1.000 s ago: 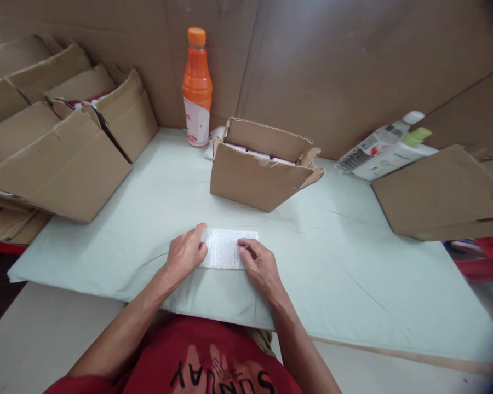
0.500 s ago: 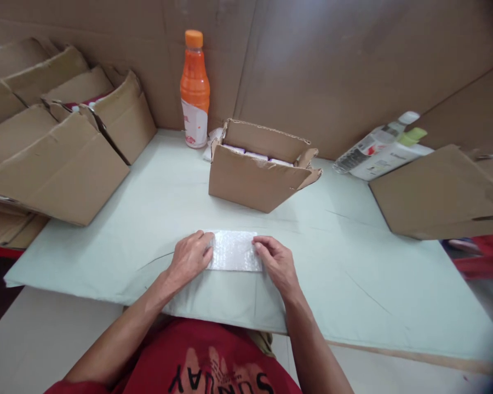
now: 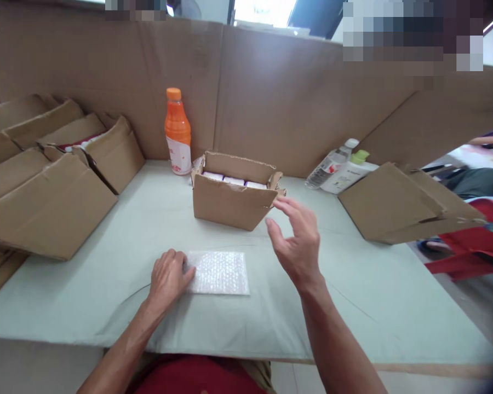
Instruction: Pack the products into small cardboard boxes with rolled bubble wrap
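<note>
A flat sheet of bubble wrap (image 3: 219, 273), or a bubble-wrap bag, lies on the cloth-covered table in front of me. My left hand (image 3: 169, 276) grips its left edge, the thumb resting on top and the fingers curled at the side. Raised above the table, my right hand (image 3: 298, 241) is open and holds nothing, its thumb and fingers apart. Its fingertips are close to the right end of a small open cardboard box (image 3: 225, 205); whether they touch it I cannot tell. Several white and purple packs (image 3: 234, 181) stand inside this box.
Large cardboard boxes (image 3: 49, 202) stand at the left. An orange bottle (image 3: 178, 131) is at the back against a cardboard wall (image 3: 271, 98). A clear bottle (image 3: 328, 167) and a white bottle (image 3: 345, 176) lean beside another cardboard box (image 3: 388, 205) at the right.
My right hand has let go of the bubble wrap and moved forward and right, opening beside the small box. My left hand stays at the wrap's left edge. The head view has tilted up.
</note>
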Available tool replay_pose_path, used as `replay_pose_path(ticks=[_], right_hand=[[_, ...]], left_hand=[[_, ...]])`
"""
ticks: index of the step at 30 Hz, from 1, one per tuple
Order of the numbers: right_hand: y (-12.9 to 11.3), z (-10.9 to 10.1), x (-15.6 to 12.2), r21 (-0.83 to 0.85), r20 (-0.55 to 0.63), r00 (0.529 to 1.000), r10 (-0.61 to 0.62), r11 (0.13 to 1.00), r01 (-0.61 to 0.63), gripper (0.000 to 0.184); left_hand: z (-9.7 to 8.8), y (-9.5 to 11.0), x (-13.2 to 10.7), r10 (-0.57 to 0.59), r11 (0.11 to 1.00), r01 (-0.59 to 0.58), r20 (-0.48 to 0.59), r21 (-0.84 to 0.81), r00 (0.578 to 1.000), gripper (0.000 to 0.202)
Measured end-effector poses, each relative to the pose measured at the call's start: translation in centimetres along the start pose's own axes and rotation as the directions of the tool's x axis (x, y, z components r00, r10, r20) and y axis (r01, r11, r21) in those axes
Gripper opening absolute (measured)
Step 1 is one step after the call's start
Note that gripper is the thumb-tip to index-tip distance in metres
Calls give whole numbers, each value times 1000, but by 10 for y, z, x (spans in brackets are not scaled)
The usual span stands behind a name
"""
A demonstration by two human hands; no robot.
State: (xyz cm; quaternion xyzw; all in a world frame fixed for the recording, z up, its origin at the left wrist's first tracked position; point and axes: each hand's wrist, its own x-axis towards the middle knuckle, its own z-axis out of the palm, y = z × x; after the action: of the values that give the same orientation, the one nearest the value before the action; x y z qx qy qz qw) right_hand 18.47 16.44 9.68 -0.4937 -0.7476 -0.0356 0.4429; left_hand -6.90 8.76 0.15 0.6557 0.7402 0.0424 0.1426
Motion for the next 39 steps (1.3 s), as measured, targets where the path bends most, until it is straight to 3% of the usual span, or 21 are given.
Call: replay_pose_path(ticks=[3,5,8,10,13,18,20,22,25,26,28,31,35,39], right_hand=[[-9,18,51,-114,190,976,-107,985,130,43],[-9,32,76,-229,367,929,-47,963,140,37],[-6,43,93,-323,522,852,48,935,145,10],[-6,41,90,-290,552,834,10,940,180,10],[-10,30,76,-223,569,818,-77,944,244,14],[-22,4,46,-76,548,817,-176,963,259,13],[-28,-14,27,15,393,888,-238,967,253,7],[-32,-36,-1,63,131,961,-243,969,237,20],[-25,-52,-57,89,-86,992,-89,991,97,24],[-19,-51,-75,94,-48,998,-43,994,48,21],[-8,-37,-107,72,157,987,21,997,-33,18],[3,-7,-134,-16,430,894,128,991,-135,24],[3,26,-133,-56,562,792,238,966,-251,38],[-10,38,-127,65,625,751,211,945,-320,42]], left_hand=[[-1,11,5,-3,1000,4,35,-30,999,11],[1,16,6,-1,999,2,19,-50,1000,9],[5,16,3,-9,997,8,-12,-79,1000,12],[7,11,0,-22,989,22,5,-146,1000,13],[10,0,-6,-48,956,55,30,-288,998,18],[14,-15,-19,-83,854,82,22,-514,996,48],[17,-17,-23,-97,796,88,18,-598,995,52],[21,-18,-24,-120,735,103,21,-670,993,53],[27,-18,-25,-137,671,95,3,-735,991,62],[29,-18,-26,-142,663,83,-16,-744,990,66],[33,-18,-31,-144,657,50,-60,-752,988,70],[32,-17,-42,-109,649,5,-86,-761,990,60],[25,-14,-51,-1,696,-77,-107,-714,994,28],[24,-15,-57,42,684,-132,-142,-717,989,24]])
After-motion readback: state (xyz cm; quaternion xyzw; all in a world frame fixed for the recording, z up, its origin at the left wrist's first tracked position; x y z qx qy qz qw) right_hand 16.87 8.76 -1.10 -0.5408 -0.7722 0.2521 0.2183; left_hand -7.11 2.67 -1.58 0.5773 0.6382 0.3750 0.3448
